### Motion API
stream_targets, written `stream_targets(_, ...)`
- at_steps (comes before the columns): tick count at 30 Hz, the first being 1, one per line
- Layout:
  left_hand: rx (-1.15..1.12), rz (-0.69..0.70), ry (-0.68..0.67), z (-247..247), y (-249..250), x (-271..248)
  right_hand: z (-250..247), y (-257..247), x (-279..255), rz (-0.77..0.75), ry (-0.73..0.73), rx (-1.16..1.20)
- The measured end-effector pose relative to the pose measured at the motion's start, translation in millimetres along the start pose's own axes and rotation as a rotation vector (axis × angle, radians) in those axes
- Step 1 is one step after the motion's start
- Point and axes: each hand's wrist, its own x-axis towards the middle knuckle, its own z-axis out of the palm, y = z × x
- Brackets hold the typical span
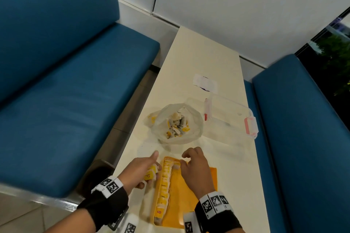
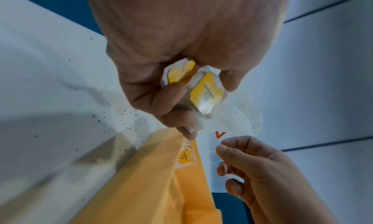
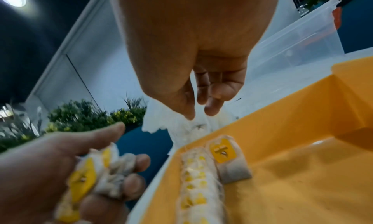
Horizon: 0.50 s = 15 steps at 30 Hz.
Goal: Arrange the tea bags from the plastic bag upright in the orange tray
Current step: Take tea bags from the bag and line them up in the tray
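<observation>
L hand (image 1: 141, 171) sits just left of the orange tray (image 1: 191, 200), over the white table (image 1: 208, 58). Index finger points straight out twd the plastic bag; the other fingers curl round a small bunch of tea bags (image 1: 151, 173). At least 2 yellow tags show in the L wrist view (image 2: 206, 92), maybe a 3rd bag under them, can't tell the exact no.

Tray: 1 row of tea bags (image 1: 164, 189) stands upright along its L wall, yellow tags up, packed too tight to count. 1 more tea bag (image 3: 228, 157) stands beside the row at the far end, starting a 2nd row. Rest of the tray floor is bare orange.

R hand (image 1: 197, 166) hovers over the tray's far end, right by that single bag. Fingers loosely curled, tips pointing down, thumb near forefinger; nothing held in it as far as R wrist view (image 3: 201, 90) shows.

Beyond the tray: 1 plastic bag (image 1: 176, 123), mouth open, w/ a heap of tea bags inside. R of it, 1 clear container (image 1: 231, 117) w/ pink latches. Farther back, 1 white label (image 1: 205, 83) on the table. Blue benches either side, 2 in all.
</observation>
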Motion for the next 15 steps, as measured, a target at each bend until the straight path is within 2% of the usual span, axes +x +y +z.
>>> stream_targets(6,-0.155,-0.048,-0.043,11,14,-7,-13,-32,-19,0.001,-0.193,0.417)
stream_targets(10,-0.168,-0.05,-0.082,16,16,-8,-11,-34,-20,-0.126,-0.262,0.364)
stream_targets(15,-0.142,-0.012,-0.143,16,17,-12,-8,-32,-19,-0.092,-0.234,0.405)
